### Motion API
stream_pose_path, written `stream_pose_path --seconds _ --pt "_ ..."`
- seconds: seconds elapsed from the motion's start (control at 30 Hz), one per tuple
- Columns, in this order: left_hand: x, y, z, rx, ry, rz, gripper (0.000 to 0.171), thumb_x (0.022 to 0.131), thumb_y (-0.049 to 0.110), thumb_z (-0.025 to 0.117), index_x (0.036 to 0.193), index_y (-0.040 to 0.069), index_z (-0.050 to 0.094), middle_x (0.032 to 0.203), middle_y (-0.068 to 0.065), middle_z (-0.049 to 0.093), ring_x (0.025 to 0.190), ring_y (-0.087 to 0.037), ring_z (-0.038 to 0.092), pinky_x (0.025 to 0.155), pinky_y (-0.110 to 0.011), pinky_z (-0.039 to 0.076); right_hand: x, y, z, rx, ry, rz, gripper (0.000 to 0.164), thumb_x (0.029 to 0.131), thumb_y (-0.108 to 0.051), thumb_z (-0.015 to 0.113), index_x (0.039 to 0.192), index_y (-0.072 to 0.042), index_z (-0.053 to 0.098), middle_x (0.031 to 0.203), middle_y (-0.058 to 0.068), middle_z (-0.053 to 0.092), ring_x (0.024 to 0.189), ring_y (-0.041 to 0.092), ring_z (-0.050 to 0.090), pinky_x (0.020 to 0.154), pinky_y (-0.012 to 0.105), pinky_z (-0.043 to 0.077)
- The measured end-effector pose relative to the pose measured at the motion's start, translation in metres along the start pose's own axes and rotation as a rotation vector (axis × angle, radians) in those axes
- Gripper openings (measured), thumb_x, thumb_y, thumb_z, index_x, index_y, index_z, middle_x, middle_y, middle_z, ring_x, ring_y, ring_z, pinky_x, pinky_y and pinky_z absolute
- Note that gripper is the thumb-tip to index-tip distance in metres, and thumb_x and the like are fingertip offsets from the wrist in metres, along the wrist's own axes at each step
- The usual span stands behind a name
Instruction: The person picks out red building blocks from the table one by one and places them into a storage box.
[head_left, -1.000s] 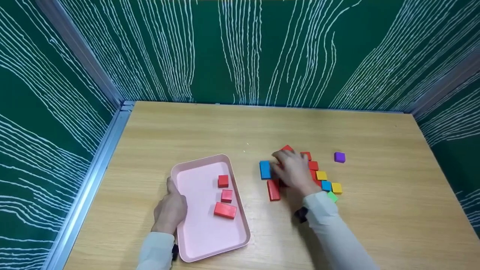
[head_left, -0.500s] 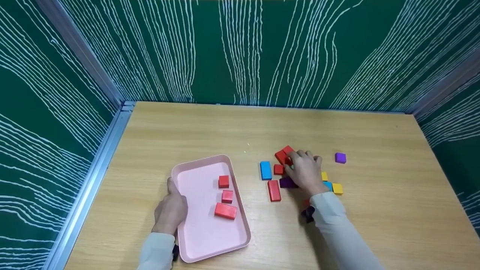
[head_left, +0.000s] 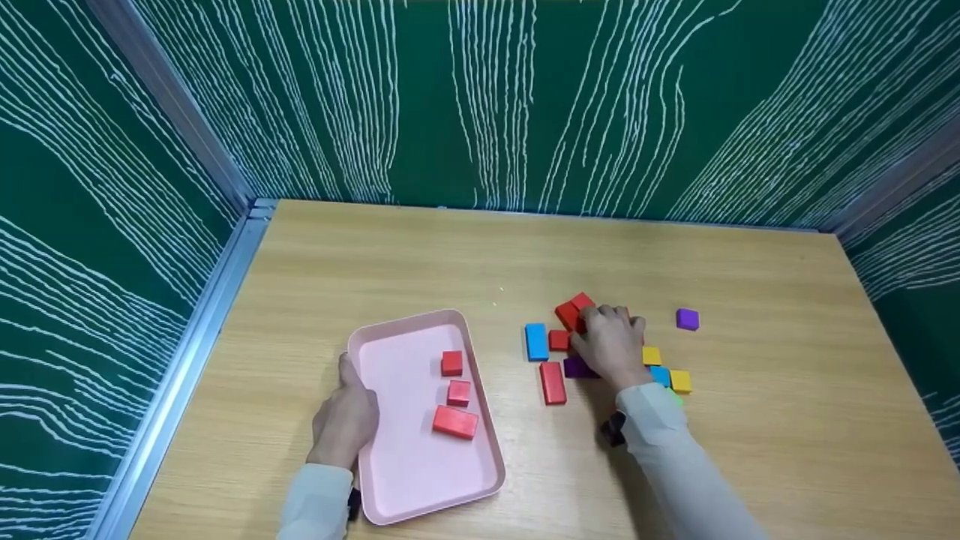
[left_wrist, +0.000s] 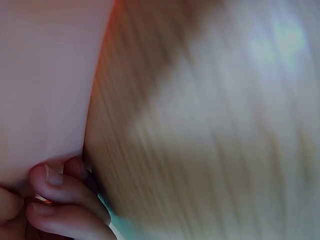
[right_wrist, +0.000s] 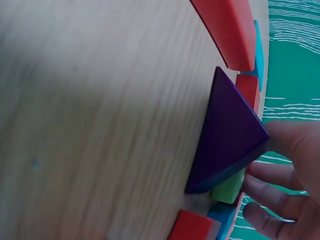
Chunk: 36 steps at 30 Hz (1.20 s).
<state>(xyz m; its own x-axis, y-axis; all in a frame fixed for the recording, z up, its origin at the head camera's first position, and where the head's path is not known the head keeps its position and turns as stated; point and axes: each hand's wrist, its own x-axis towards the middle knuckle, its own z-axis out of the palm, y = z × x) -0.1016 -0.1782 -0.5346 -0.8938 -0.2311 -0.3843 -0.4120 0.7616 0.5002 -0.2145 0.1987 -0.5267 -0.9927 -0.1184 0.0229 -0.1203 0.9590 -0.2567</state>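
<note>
My left hand [head_left: 345, 416] grips the left rim of a pink tray [head_left: 405, 472], thumb on top; its curled fingers show against the tray in the left wrist view. Inside lie two red cubes [head_left: 451, 363] and a longer red block [head_left: 455, 422]. My right hand [head_left: 615, 345] is over the cluster of toy blocks, covering part of it. In the right wrist view its spread fingers reach behind a purple triangular block [right_wrist: 225, 132], near a green block [right_wrist: 229, 187]. No block shows clearly pinched.
Around the right hand lie a blue block [head_left: 536, 342], a red block [head_left: 553, 382], red blocks [head_left: 568, 315] behind, and yellow blocks [head_left: 680, 381] to the right. A purple cube [head_left: 688, 319] lies apart. Green walls [head_left: 420, 105] enclose the wooden table [head_left: 420, 255].
My right hand has shifted rightward over the cluster, uncovering a red cube and the purple triangular block, and then stays nearly in place. The left hand and tray hold still; the view shifts slightly.
</note>
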Motion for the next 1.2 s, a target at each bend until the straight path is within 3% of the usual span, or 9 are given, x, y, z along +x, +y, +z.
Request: stream_pose_path --seconds 0.23,0.43,0.63,0.8,1.0,1.2 --pt "-0.001 -0.001 0.001 -0.047 -0.022 -0.004 0.07 0.104 0.016 0.029 0.157 0.006 -0.015 0.069 -0.013 0.056 0.049 -0.022 0.06 0.043 -0.036 0.049 0.0 -0.003 -0.001 0.017 0.028 0.015 0.04 0.089 -0.022 0.076 0.119 0.002 0.066 0.107 0.023 0.065 0.1 0.04 0.051 0.089 0.063 0.035" --pt "-0.001 -0.003 0.0 -0.03 0.004 0.01 0.07 0.104 0.017 0.031 0.158 0.006 -0.012 0.067 -0.012 0.056 0.049 -0.023 0.059 0.044 -0.036 0.047 0.002 -0.019 -0.01 0.059 0.073 -0.001 0.042 0.088 -0.022 0.078 0.12 0.001 0.066 0.112 0.022 0.065 0.101 0.038 0.051 0.092 0.061 0.035" --pt "-0.002 -0.004 0.0 -0.004 0.005 0.019 0.07 0.103 0.016 0.031 0.157 0.002 -0.012 0.061 -0.011 0.056 0.044 -0.022 0.058 0.041 -0.034 0.047 -0.001 -0.049 -0.014 0.112 0.146 -0.131 0.032 0.088 -0.023 0.076 0.113 -0.004 0.069 0.105 0.015 0.068 0.096 0.034 0.054 0.085 0.055 0.036" --pt "-0.001 -0.003 0.0 0.016 0.02 0.027 0.071 0.103 0.016 0.033 0.157 0.0 -0.009 0.063 -0.01 0.056 0.047 -0.022 0.058 0.043 -0.035 0.046 -0.006 -0.086 -0.014 0.145 0.178 -0.239 0.028 0.085 -0.022 0.079 0.108 -0.007 0.071 0.103 0.01 0.07 0.096 0.031 0.057 0.083 0.051 0.037" --pt "0.001 -0.002 0.001 0.003 0.016 0.013 0.069 0.103 0.016 0.031 0.157 0.001 -0.011 0.065 -0.011 0.056 0.048 -0.023 0.058 0.044 -0.036 0.046 -0.014 -0.133 -0.011 0.177 0.156 -0.37 0.031 0.086 -0.03 0.079 0.108 -0.009 0.072 0.103 0.007 0.071 0.095 0.028 0.056 0.083 0.047 0.039" --pt "0.003 0.001 0.002 -0.003 0.009 -0.012 0.069 0.103 0.017 0.03 0.157 0.002 -0.01 0.068 -0.011 0.057 0.052 -0.023 0.059 0.047 -0.036 0.046 -0.025 -0.166 -0.009 0.174 0.103 -0.455 0.032 0.087 -0.026 0.079 0.114 -0.012 0.071 0.103 0.003 0.07 0.093 0.023 0.054 0.084 0.045 0.04"
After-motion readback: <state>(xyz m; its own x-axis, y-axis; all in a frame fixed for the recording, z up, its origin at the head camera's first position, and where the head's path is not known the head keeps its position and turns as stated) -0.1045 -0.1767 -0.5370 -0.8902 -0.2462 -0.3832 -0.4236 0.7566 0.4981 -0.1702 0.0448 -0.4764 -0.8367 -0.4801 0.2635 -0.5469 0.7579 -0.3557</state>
